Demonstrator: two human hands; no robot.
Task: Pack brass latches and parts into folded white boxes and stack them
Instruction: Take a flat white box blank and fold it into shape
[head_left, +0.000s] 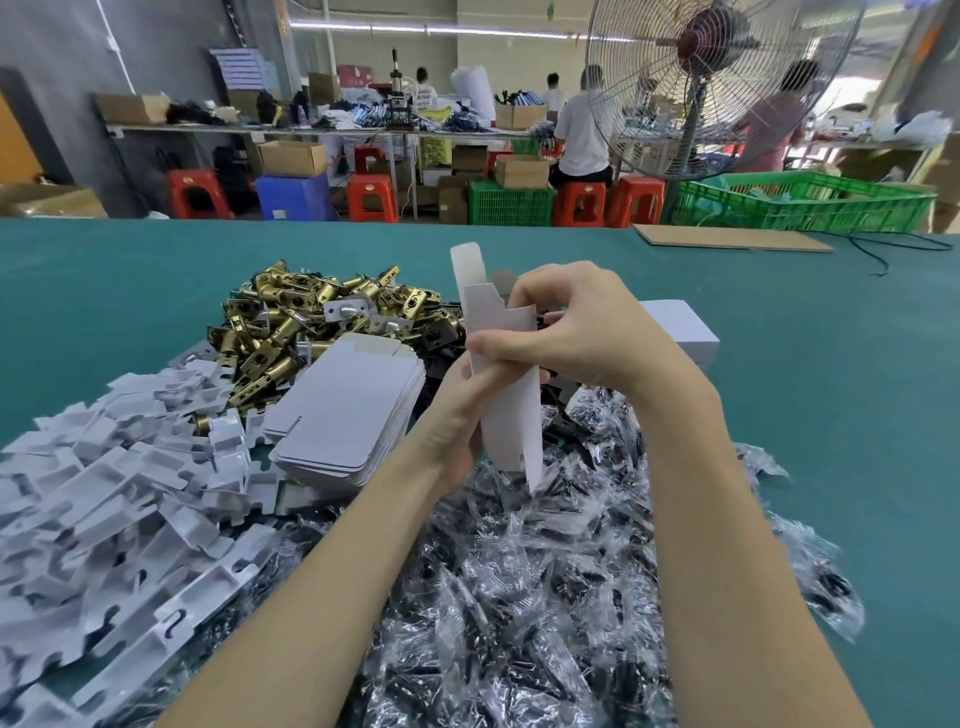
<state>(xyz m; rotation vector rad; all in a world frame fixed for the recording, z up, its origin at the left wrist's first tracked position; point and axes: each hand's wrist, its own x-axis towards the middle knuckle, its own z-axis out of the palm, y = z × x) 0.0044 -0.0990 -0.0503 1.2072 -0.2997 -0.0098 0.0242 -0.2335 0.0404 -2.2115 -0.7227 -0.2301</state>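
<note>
1. The person is holding a half-folded white box (501, 374) up above the middle of the table (831, 364), one flap sticking up toward the far edge.
2. The left hand (462, 410) is gripping the box low down from the left, its thumb lying across the front panel and its fingers curling behind.
3. The right hand (566, 327) is closing over the top of the box, thumb pressing flat on the front and fingers bending down behind the upper flaps; I cannot tell what those fingertips are touching.
4. A heap of brass latches (291, 327) is sitting toward the far edge, left of the hands, with a few silver and black parts mixed in.
5. A stack of flat, unfolded boxes (348, 410) is leaning on the near side of that heap, just left of the left wrist.
6. White card inserts (119, 488) are sprawling along the left edge and down to the near-left corner.
7. Clear plastic bags of small dark parts (545, 571) are covering the near edge under both forearms.
8. A closed white box (675, 327) is resting just behind the right hand.
9. A brown sheet of cardboard (727, 240) is lying at the far edge toward the right.
10. Beyond the table a big standing fan (717, 83) is facing this way, with green crates (810, 202), red stools (371, 197) and people working at a bench behind.
</note>
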